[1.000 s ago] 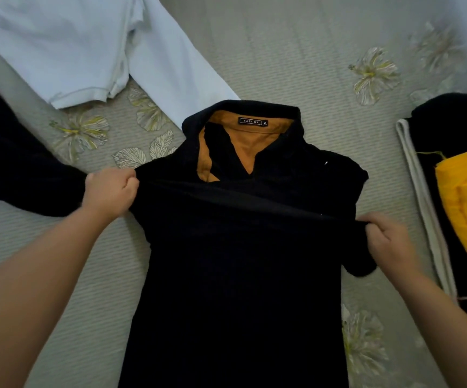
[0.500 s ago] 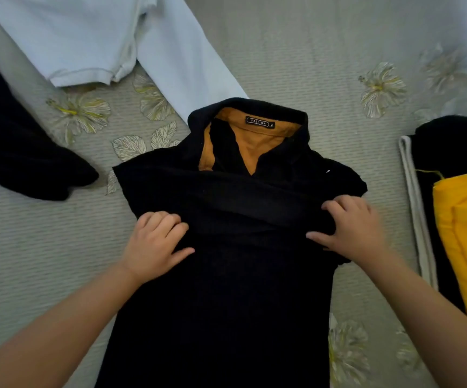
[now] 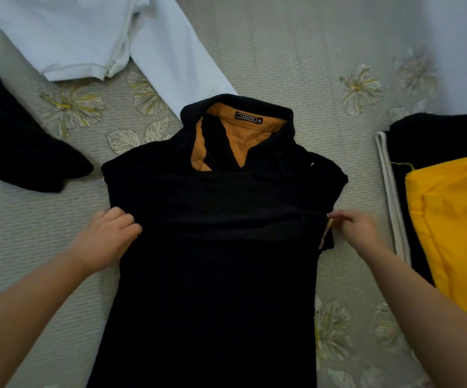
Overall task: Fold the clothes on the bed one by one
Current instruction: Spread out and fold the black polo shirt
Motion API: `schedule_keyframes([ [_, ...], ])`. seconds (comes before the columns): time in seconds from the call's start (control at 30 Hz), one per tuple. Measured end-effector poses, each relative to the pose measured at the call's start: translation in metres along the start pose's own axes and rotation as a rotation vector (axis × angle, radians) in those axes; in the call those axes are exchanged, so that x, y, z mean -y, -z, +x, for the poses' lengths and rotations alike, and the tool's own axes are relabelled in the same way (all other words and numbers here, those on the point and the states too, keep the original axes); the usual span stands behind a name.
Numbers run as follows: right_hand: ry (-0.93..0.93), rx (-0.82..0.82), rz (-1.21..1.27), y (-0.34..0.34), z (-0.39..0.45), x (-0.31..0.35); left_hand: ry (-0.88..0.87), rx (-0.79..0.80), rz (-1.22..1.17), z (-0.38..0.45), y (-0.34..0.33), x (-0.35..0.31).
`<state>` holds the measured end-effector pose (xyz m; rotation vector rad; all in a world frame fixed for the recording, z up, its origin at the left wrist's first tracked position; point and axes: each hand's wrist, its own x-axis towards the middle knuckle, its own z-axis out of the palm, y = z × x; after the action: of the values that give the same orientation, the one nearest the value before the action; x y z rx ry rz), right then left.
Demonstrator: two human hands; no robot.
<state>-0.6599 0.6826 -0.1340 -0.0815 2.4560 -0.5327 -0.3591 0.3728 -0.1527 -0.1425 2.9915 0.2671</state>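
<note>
White garment (image 3: 92, 32) and yellow cloth (image 3: 456, 228) flank the black shirt (image 3: 215, 247)

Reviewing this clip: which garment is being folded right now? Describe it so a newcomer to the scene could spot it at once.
On the grey flower-patterned bedspread, look at the centre, between the left hand and the right hand. There lies a black shirt, each hand holding one side edge. Unlike the other dark clothes beside it, its collar has an orange lining with a small label reading FASHION.
</note>
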Motion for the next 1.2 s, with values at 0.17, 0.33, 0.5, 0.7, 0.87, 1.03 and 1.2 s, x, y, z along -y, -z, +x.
schedule_keyframes([
  [0.17,0.166,-0.238,-0.272,-0.004,-0.011,0.003,0.072,-0.076,-0.061,0.014,0.01,-0.015],
  [0.33,0.263,-0.203,-0.407,-0.023,-0.027,0.009,0.306,-0.201,-0.095,0.057,0.009,-0.02],
  [0.5,0.101,-0.168,-0.176,-0.023,-0.023,0.01,0.536,-0.123,-0.134,0.085,0.001,-0.02],
  [0.7,0.26,-0.534,0.042,-0.016,-0.022,0.022,0.573,-0.297,-0.119,0.1,0.007,-0.012],
  [0.87,0.213,-0.496,0.036,-0.032,-0.008,0.029,0.796,-0.1,-0.08,0.115,-0.004,-0.014],
  [1.03,0.148,-0.371,-0.355,-0.045,-0.009,0.022,0.455,-0.234,-0.012,0.106,-0.004,-0.047],
  [1.2,0.568,-0.346,-0.615,-0.07,-0.028,0.027,0.325,0.013,0.03,0.076,-0.025,-0.079],
])
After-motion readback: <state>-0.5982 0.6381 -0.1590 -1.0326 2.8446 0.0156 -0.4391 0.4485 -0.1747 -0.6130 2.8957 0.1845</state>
